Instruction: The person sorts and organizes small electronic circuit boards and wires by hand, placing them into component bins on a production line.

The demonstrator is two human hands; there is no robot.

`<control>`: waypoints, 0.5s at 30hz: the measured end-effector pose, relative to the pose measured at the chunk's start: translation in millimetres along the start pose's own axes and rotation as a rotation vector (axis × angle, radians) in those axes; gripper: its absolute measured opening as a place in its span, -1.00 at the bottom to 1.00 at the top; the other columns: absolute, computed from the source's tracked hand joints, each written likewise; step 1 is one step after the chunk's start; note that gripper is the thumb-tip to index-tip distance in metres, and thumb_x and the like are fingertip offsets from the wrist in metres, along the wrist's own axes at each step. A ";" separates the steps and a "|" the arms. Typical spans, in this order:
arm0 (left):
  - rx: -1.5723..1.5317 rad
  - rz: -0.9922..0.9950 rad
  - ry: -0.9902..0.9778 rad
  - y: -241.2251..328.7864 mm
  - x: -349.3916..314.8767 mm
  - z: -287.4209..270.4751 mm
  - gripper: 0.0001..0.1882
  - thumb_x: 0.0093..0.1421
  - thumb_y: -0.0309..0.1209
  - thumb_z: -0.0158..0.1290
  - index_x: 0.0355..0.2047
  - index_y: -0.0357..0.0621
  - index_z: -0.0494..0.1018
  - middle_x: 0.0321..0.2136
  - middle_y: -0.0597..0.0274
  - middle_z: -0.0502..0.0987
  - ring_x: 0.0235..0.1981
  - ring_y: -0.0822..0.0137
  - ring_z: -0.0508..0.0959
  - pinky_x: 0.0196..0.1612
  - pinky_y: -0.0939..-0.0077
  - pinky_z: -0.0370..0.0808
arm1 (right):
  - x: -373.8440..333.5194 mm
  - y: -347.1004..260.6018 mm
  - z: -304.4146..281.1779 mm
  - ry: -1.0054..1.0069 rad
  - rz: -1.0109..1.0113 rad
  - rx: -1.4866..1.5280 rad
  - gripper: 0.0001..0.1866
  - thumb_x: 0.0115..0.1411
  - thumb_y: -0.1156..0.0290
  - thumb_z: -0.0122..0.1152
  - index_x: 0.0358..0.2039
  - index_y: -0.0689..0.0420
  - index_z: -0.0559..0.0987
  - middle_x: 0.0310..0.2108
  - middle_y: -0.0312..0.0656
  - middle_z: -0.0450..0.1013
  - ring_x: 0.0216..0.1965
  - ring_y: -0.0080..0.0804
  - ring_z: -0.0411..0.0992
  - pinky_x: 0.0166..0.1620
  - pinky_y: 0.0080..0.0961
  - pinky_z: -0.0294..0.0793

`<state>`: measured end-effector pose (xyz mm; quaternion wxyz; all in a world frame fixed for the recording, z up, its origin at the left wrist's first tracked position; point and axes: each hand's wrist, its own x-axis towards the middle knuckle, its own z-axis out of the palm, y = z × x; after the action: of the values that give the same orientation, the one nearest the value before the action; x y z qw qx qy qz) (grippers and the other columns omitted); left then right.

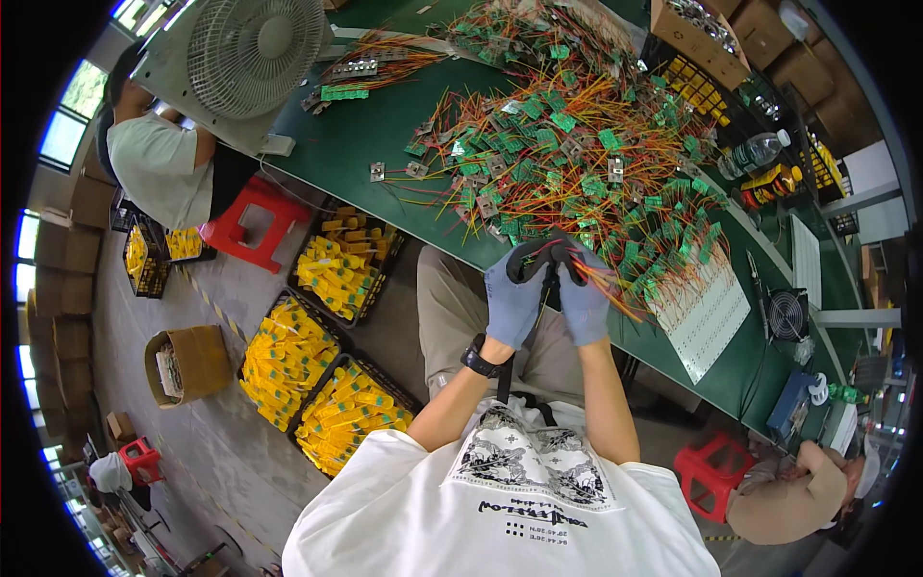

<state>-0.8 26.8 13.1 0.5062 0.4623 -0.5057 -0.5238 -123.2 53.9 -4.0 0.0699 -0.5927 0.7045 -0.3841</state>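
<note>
Clearly, the green tabletop (341, 142) takes up the most room, running diagonally from the fan's side at upper left down to the lower right. Across its middle and far part spreads a tangled pile (567, 139) of small green circuit boards with red, orange and yellow wires. Beyond the table's left end sits a person (159, 159) in a pale shirt. Three black crates (390, 262) filled with yellow parts (281, 358) stand together on the floor, left of the worker's legs. A white fan (255, 43) stands at the upper left, with a red stool (252, 223) below it. Right of the hands, a white perforated sheet (710, 322) lies partly under the pile's wires. Both hands wear blue-grey gloves with dark fingertips and meet at the near table edge. The right hand (583, 298) has its fingers closed around a few orange and red wires (617, 298), which trail toward the sheet. The left hand (516, 293) has its fingers curled in against them; whether they grip anything I cannot tell.
</note>
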 end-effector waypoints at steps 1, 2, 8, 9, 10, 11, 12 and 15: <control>-0.083 -0.001 -0.001 -11.6 5.3 -3.1 -0.67 0.14 -0.65 0.04 -0.05 -0.35 0.45 -0.24 0.18 0.57 -0.34 0.51 0.53 -0.25 0.64 0.48 | 8.9 -12.7 -7.8 -0.005 -0.012 0.005 -0.70 0.08 0.42 0.27 -0.14 0.18 0.57 -0.19 -0.10 0.55 -0.17 -0.20 0.52 -0.10 -0.38 0.47; -0.166 -0.004 -0.005 -13.6 9.2 -6.0 -0.63 0.18 -0.66 -0.02 0.03 -0.37 0.38 -0.13 0.15 0.55 -0.30 0.47 0.57 -0.22 0.65 0.51 | 19.4 -28.1 -18.1 -0.012 0.064 0.103 -0.71 0.08 0.43 0.26 -0.14 0.17 0.58 -0.21 -0.11 0.56 -0.19 -0.21 0.53 -0.11 -0.41 0.47; -0.584 -0.144 0.191 -22.5 21.6 -34.4 -0.65 0.24 -0.62 -0.07 0.06 -0.32 0.36 -0.13 0.14 0.53 -0.30 0.26 0.62 -0.29 0.43 0.58 | 69.4 -61.1 -28.5 0.073 -0.046 0.258 -0.73 0.08 0.41 0.28 -0.18 0.16 0.59 -0.26 -0.08 0.57 -0.27 -0.20 0.56 -0.19 -0.43 0.50; -0.553 -0.120 0.256 -40.0 31.3 -48.1 -0.66 0.26 -0.57 -0.05 0.06 -0.32 0.37 -0.15 0.15 0.54 -0.31 0.30 0.61 -0.30 0.48 0.56 | 81.6 -77.4 -26.0 0.067 -0.087 0.263 -0.70 0.08 0.38 0.30 -0.15 0.15 0.58 -0.24 -0.09 0.57 -0.23 -0.20 0.55 -0.16 -0.41 0.49; -0.529 -0.101 0.308 -49.9 39.9 -54.7 -0.67 0.28 -0.52 -0.02 0.05 -0.31 0.37 -0.18 0.16 0.55 -0.33 0.33 0.61 -0.31 0.54 0.55 | 95.8 -86.6 -22.2 0.070 -0.122 0.256 -0.66 0.08 0.35 0.31 -0.11 0.15 0.56 -0.21 -0.10 0.56 -0.19 -0.19 0.53 -0.14 -0.38 0.49; -0.589 -0.152 0.311 -4.2 44.3 -41.8 -0.68 0.30 -0.40 0.03 0.02 -0.29 0.40 -0.25 0.17 0.56 -0.35 0.37 0.59 -0.32 0.60 0.52 | 119.4 -75.5 -13.3 0.063 -0.117 0.251 -0.63 0.08 0.32 0.32 -0.09 0.14 0.55 -0.20 -0.10 0.55 -0.15 -0.18 0.50 -0.11 -0.35 0.47; -0.588 -0.145 0.302 4.2 51.9 -43.8 -0.68 0.30 -0.40 0.03 0.02 -0.29 0.40 -0.25 0.17 0.56 -0.35 0.37 0.59 -0.32 0.60 0.52 | 142.0 -76.6 -5.1 0.051 -0.127 0.268 -0.59 0.07 0.29 0.33 -0.07 0.13 0.53 -0.19 -0.09 0.53 -0.10 -0.17 0.47 -0.08 -0.32 0.46; -0.671 -0.231 0.371 18.4 67.3 -53.2 -0.68 0.30 -0.34 0.05 -0.01 -0.26 0.41 -0.38 0.24 0.53 -0.38 0.41 0.57 -0.33 0.64 0.49 | 172.5 -100.7 0.6 0.197 -0.247 -0.100 -0.58 0.08 0.26 0.32 -0.06 0.13 0.51 -0.21 -0.07 0.50 -0.05 -0.16 0.41 -0.05 -0.29 0.43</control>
<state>49.3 -43.1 30.1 0.6495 0.4118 -0.1510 -0.6211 -93.8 -99.9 120.0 -0.0768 -0.6372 0.6477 -0.4106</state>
